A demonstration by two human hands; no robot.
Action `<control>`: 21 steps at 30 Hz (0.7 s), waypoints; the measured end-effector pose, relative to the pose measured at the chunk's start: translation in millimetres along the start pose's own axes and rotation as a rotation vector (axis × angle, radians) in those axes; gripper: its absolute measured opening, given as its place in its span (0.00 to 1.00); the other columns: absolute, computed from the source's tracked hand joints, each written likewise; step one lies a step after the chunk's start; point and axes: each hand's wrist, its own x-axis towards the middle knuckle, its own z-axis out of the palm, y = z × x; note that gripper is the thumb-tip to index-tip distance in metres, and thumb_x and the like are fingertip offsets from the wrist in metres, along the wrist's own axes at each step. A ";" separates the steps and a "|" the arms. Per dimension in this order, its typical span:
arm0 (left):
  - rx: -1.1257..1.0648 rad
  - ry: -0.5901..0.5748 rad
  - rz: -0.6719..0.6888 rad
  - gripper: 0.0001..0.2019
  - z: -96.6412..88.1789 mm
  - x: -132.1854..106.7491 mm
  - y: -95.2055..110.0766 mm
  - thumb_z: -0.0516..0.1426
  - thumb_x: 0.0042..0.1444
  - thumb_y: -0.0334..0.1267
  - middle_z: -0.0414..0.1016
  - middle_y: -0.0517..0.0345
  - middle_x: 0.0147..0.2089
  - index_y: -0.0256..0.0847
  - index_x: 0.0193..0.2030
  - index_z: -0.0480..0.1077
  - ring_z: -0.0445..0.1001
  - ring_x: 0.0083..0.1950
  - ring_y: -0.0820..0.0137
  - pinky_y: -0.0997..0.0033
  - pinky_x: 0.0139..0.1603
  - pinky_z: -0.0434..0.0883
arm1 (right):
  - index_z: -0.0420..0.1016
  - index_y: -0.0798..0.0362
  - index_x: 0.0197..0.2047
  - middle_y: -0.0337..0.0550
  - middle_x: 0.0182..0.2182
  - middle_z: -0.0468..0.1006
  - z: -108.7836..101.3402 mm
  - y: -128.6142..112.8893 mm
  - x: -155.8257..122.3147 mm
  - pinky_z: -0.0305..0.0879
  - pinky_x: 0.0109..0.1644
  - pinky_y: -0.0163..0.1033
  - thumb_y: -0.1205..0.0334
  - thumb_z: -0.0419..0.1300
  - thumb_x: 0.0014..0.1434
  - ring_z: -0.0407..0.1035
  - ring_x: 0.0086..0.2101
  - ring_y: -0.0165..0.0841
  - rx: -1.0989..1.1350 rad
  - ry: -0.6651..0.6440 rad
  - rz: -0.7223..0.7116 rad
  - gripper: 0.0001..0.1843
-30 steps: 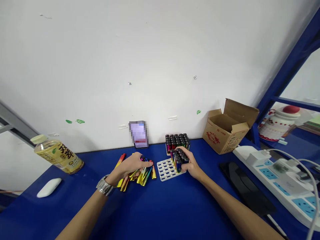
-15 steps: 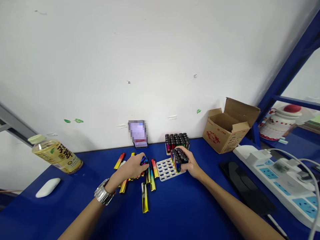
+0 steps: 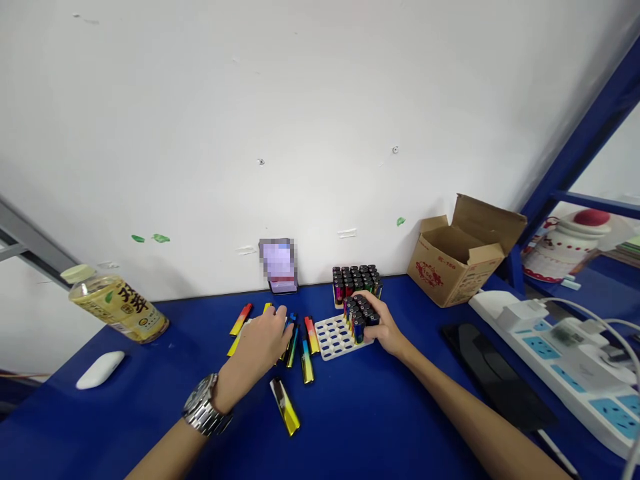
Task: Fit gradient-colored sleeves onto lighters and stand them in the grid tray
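My left hand (image 3: 263, 335), a metal watch on its wrist, is over a loose pile of shiny lighters. Its fingers are bent downward and closed; what they hold is hidden behind the hand. A red-and-yellow lighter (image 3: 311, 335) and a blue-and-yellow lighter (image 3: 307, 362) lie to its right. Nearer me lies a dark-and-yellow lighter (image 3: 286, 408). My right hand (image 3: 383, 327) is wrapped round a cluster of dark-topped lighters (image 3: 359, 319) standing upright in the right part of a white tray (image 3: 330, 355) with oval holes. The tray's left holes show no lighters.
A second block of upright lighters (image 3: 356, 275) stands by the wall. An open cardboard box (image 3: 440, 273), a dark phone (image 3: 493, 373) and a power strip (image 3: 555, 370) are at the right. A propped screen (image 3: 280, 267), a bottle (image 3: 125, 308) and a white earbud case (image 3: 101, 370) are towards the left.
My left hand has shifted slightly left and lower over the pile, its back now turned up. The dark-and-yellow lighter in front has turned to a slant. My right hand keeps its grip.
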 end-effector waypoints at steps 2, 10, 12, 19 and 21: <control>-0.005 0.055 0.046 0.12 3.9 -2.2 -0.5 0.47 0.60 0.40 0.72 0.44 0.38 0.37 0.41 0.69 0.73 0.42 0.56 0.59 0.43 0.67 | 0.66 0.51 0.42 0.33 0.25 0.66 -0.1 0.1 0.0 0.47 0.22 0.32 0.71 0.51 0.29 0.55 0.23 0.29 -0.014 0.003 0.006 0.30; -0.229 0.149 0.220 0.28 42.4 -17.5 4.7 0.42 0.64 0.50 0.55 0.40 0.68 0.35 0.65 0.56 0.49 0.70 0.53 0.51 0.64 0.57 | 0.64 0.50 0.41 0.31 0.24 0.64 3.3 -1.6 -3.0 0.50 0.25 0.33 0.71 0.52 0.31 0.55 0.23 0.28 -0.121 0.032 -0.062 0.28; -0.225 0.101 0.269 0.29 46.6 -19.5 5.8 0.41 0.64 0.50 0.49 0.40 0.70 0.36 0.68 0.51 0.45 0.71 0.54 0.50 0.66 0.54 | 0.63 0.50 0.42 0.31 0.24 0.64 6.0 -3.4 -4.4 0.51 0.26 0.33 0.71 0.53 0.33 0.55 0.23 0.29 -0.213 0.062 -0.081 0.27; -0.223 0.162 0.303 0.28 31.5 -20.7 17.4 0.43 0.64 0.51 0.50 0.39 0.70 0.38 0.67 0.52 0.45 0.71 0.52 0.43 0.66 0.50 | 0.56 0.51 0.49 0.38 0.34 0.71 10.0 -9.5 -12.5 0.62 0.37 0.38 0.72 0.54 0.42 0.66 0.31 0.34 -0.412 0.050 -0.101 0.29; -0.299 0.220 0.329 0.22 23.4 -20.5 30.6 0.44 0.64 0.48 0.62 0.42 0.64 0.39 0.59 0.62 0.57 0.67 0.55 0.46 0.65 0.55 | 0.55 0.52 0.53 0.42 0.40 0.73 6.3 -10.0 -15.2 0.64 0.43 0.41 0.72 0.55 0.43 0.68 0.38 0.37 -0.428 -0.014 -0.120 0.31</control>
